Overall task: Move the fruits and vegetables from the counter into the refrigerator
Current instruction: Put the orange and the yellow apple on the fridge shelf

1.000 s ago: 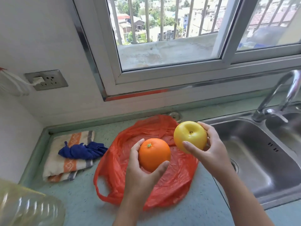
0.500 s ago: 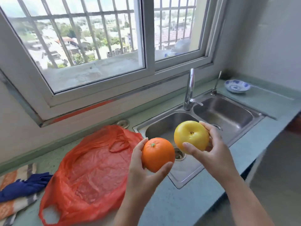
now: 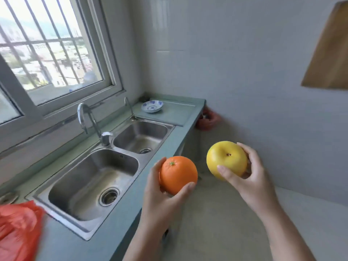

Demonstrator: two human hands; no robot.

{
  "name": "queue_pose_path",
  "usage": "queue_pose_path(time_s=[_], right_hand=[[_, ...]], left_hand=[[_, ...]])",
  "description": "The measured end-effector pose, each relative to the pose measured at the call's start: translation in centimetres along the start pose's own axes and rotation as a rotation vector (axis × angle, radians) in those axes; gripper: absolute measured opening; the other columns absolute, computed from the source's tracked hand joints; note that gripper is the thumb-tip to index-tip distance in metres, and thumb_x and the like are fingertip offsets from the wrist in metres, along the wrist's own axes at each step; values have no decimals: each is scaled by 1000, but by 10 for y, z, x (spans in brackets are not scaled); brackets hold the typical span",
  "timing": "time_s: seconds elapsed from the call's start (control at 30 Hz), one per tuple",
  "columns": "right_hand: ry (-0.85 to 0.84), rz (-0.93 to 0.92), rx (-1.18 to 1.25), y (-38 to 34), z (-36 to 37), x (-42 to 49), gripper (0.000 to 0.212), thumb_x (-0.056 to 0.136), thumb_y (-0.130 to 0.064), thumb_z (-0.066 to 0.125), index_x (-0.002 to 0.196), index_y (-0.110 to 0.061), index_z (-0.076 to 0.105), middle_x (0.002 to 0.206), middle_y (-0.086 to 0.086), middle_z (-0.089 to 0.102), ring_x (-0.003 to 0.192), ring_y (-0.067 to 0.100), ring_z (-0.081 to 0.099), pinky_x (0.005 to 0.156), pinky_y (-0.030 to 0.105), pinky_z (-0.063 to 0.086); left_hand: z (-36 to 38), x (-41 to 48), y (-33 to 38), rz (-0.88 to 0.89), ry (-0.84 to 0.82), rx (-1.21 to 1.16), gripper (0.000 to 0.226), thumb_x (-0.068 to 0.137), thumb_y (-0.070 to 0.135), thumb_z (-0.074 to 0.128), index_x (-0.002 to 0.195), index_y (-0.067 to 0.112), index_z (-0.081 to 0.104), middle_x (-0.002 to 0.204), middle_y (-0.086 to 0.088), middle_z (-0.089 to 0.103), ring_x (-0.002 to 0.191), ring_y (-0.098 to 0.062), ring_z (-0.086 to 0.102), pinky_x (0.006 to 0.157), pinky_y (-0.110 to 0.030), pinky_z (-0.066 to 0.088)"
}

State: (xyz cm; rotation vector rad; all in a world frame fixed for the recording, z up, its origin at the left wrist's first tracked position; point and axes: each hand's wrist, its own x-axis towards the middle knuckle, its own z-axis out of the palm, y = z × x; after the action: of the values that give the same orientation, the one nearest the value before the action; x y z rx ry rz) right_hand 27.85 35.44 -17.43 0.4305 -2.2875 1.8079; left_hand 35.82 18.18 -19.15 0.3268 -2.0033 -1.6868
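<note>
My left hand (image 3: 160,200) grips an orange (image 3: 178,175), stem end up, over the front edge of the green counter (image 3: 116,228). My right hand (image 3: 248,181) holds a yellow apple (image 3: 226,161) out over the floor, to the right of the orange and slightly higher. The two fruits are apart. A crumpled red plastic bag (image 3: 17,228) lies on the counter at the far left. No refrigerator is in view.
A steel double sink (image 3: 90,178) with a curved tap (image 3: 88,121) is set in the counter under the barred window. A blue-patterned bowl (image 3: 152,106) sits at the counter's far end. Pale floor (image 3: 216,223) runs along the tiled wall; a wooden panel (image 3: 331,49) hangs upper right.
The view has swung right, away from the red bag and cloths toward the sink's far end and the floor. Both hands carried their fruits along and spread further apart.
</note>
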Motion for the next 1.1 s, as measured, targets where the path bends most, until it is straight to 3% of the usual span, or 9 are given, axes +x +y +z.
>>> queue_pose_path(time_s=[0.07,0.17,0.27,0.37,0.53,0.7,0.83,0.97,1.1], right_hand=[[78,24,-5,9,-40,-1,76,47,-61,67,116,-41,44,109,-28,53,95,-14,52,74,7,42],[207,54,-18,25,-90,-7,72,52,-51,72,118,-36,46,110,-25,53,93,-15,52,71,1,40],[319,109,-29,42,-132,-20,69,52,-48,74,115,-36,48,111,-22,55,95,-9,55,72,3,43],[437,157,-33,57,-173,-32,69,48,-53,74,110,-37,50,109,-16,59,92,-4,59,72,8,46],[649,232,-46,80,-236,-38,54,54,-37,80,100,-37,51,104,-11,61,82,-7,61,68,8,48],[801,268,-103,103,-283,-16,66,47,-54,75,107,-39,51,114,-8,61,95,4,62,78,25,53],[875,257,-177,109,-314,26,66,47,-52,74,107,-42,49,116,-7,59,97,4,61,75,15,51],[939,257,-208,118,-340,57,65,46,-53,72,107,-43,49,116,-8,58,99,4,61,75,15,51],[1022,290,-200,133,-368,58,58,52,-41,77,103,-42,50,114,-6,59,94,2,61,70,12,49]], left_hand=[[39,-2,5,9,-93,-1,77,41,53,77,112,51,46,114,13,56,91,-8,64,80,-33,54],[91,-6,13,37,-216,-11,77,41,54,75,112,49,46,111,18,56,89,1,62,77,-21,52],[139,-10,15,57,-341,-20,79,41,54,73,115,44,47,111,20,54,91,6,59,74,-12,48],[190,-14,16,76,-477,-30,84,42,56,73,120,38,47,115,17,54,95,5,58,79,-18,50],[276,-19,17,79,-701,-87,85,44,56,72,122,37,45,114,21,53,96,7,56,74,-11,47],[356,5,17,98,-869,-141,86,44,57,70,123,34,46,116,17,54,95,7,56,73,-8,46],[414,39,24,120,-965,-180,78,43,58,69,116,43,45,113,20,53,92,11,55,67,-4,44],[469,63,31,145,-1014,-196,71,44,56,71,107,52,39,110,27,48,93,15,52,65,0,41],[516,64,31,142,-1088,-202,68,47,48,75,105,53,39,109,30,45,96,8,55,67,-2,43]])
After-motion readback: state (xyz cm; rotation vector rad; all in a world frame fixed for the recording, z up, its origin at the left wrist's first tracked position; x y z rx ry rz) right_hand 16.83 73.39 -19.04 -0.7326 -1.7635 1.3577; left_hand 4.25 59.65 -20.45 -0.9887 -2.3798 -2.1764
